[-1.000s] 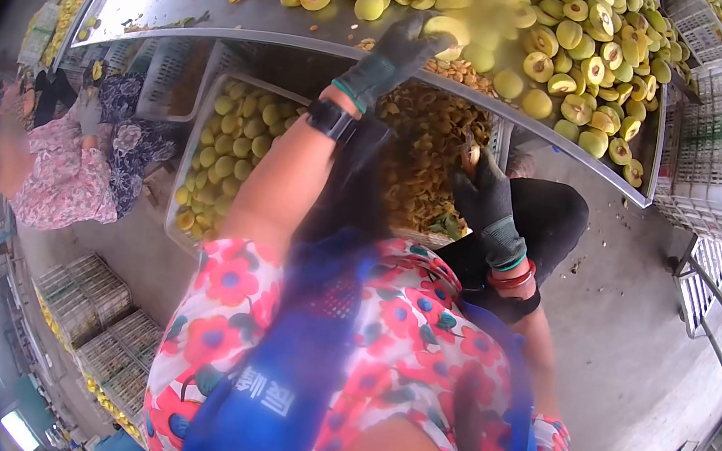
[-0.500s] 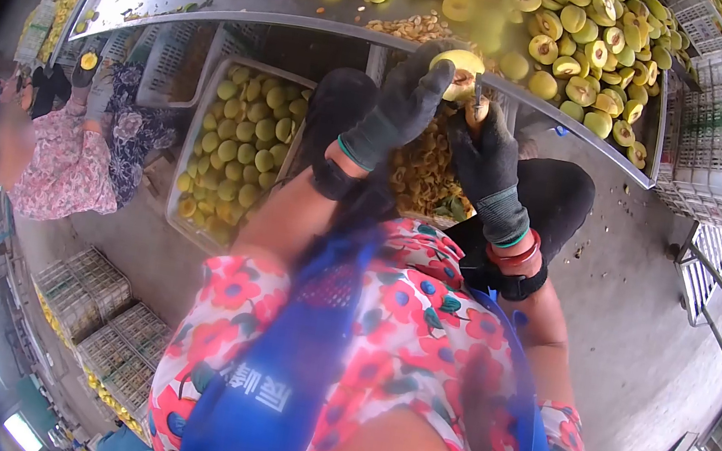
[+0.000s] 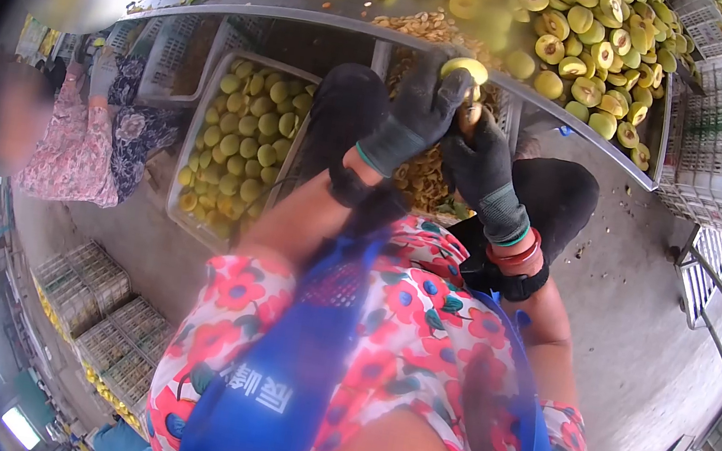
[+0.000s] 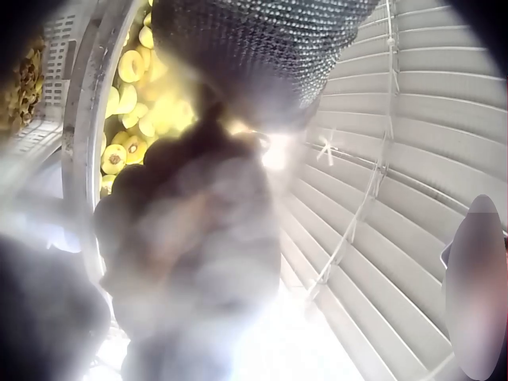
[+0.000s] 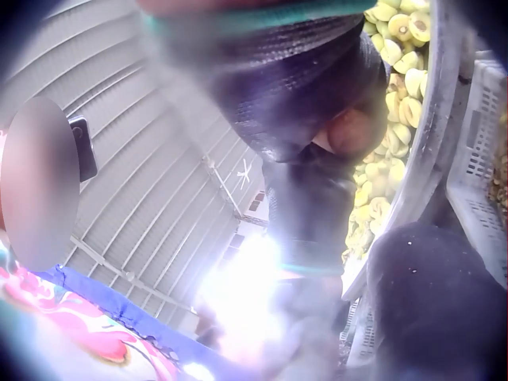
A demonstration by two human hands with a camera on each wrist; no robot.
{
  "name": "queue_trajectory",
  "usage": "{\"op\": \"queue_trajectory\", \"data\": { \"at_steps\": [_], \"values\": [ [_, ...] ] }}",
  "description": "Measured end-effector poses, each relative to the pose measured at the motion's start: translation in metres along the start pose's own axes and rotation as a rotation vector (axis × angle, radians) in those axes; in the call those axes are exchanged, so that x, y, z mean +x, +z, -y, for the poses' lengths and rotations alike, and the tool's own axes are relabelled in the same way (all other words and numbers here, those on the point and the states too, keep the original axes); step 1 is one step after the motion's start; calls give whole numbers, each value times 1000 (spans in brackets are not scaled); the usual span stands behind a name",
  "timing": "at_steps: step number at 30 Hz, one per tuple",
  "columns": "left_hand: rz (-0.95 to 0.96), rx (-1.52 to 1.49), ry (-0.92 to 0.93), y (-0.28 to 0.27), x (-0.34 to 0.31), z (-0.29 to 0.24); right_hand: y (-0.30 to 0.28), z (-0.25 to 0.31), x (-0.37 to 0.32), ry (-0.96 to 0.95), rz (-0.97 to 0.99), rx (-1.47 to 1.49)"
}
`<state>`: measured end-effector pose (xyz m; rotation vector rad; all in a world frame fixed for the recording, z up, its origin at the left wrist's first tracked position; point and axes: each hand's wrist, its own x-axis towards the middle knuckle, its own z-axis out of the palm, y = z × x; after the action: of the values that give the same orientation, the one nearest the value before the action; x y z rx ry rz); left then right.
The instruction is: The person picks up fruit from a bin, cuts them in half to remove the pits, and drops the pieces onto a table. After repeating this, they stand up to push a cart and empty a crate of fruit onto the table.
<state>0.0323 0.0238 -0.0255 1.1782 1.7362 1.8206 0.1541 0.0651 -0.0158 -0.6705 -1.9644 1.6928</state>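
Observation:
Both hands wear dark grey knit gloves and meet just off the metal table's near edge. My left hand (image 3: 416, 108) holds a yellow-green plum half (image 3: 465, 68), thumb over its near side. My right hand (image 3: 484, 165) grips a small tool by its wooden handle (image 3: 467, 118), its upper end right at the plum half; its working tip is hidden. In the right wrist view the rounded end of the wooden handle (image 5: 357, 131) sticks out of the fist. The left wrist view shows mostly blurred glove (image 4: 262, 55).
Halved plums (image 3: 589, 73) are heaped on the metal table (image 3: 290, 14), with loose pits (image 3: 419, 23) near its edge. Below the hands is a crate of brown scraps (image 3: 420, 174). A crate of whole plums (image 3: 244, 133) stands left; stacked crates (image 3: 715, 138) stand right. Another person (image 3: 79, 146) sits at left.
My left hand came back from the table's heap with a plum half and met the tool in my right hand. Since then the plum half has turned, and its cut face shows less.

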Motion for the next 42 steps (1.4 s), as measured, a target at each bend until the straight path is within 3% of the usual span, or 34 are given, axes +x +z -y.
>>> {"op": "queue_trajectory", "data": {
  "at_steps": [4,6,8,11,14,16,17,20,21,23,26,28,29,32,33,35,37,38,40,42],
  "values": [
    [36,-31,53,-2,0,-2,2,8,-3,146,68,280],
    [27,-35,142,-5,3,-1,-3,15,-3,196,137,319],
    [80,-43,119,-13,2,-6,-11,12,-2,236,253,322],
    [78,47,148,-10,0,-3,-1,15,-6,179,162,208],
    [72,-22,156,-12,-4,8,-2,12,-8,37,266,61],
    [116,-126,131,-14,-4,9,-13,1,-7,248,363,414],
    [153,-167,108,-16,-6,6,-18,-6,-9,516,359,816],
    [231,-234,-34,-24,-6,-11,-21,19,-9,497,455,687],
    [253,-247,-91,-25,-6,-15,-22,4,-9,478,470,702],
    [129,193,220,-23,-7,-3,-20,-6,-10,453,459,657],
    [-131,712,514,-35,-7,13,-10,-6,-10,403,392,511],
    [-180,568,327,-53,-5,-5,-8,-13,-13,329,354,399],
    [-139,273,78,-65,1,-21,-9,-21,-14,292,331,314],
    [-216,-462,-284,-118,1,-18,-13,-61,-17,219,321,104],
    [-253,80,-18,-141,-11,-23,-17,-78,-18,187,350,31],
    [-289,437,70,-191,-41,-21,-19,-85,-25,165,340,-40],
    [-443,187,-178,-246,-79,7,-13,-44,-25,425,287,228],
    [-557,131,-267,-271,-104,26,-10,-38,-24,458,253,250],
    [-744,137,-501,-300,-155,32,-4,-32,-24,526,181,287],
    [-769,424,-663,-350,-234,96,-3,-31,-22,554,211,259]
  ]
}}
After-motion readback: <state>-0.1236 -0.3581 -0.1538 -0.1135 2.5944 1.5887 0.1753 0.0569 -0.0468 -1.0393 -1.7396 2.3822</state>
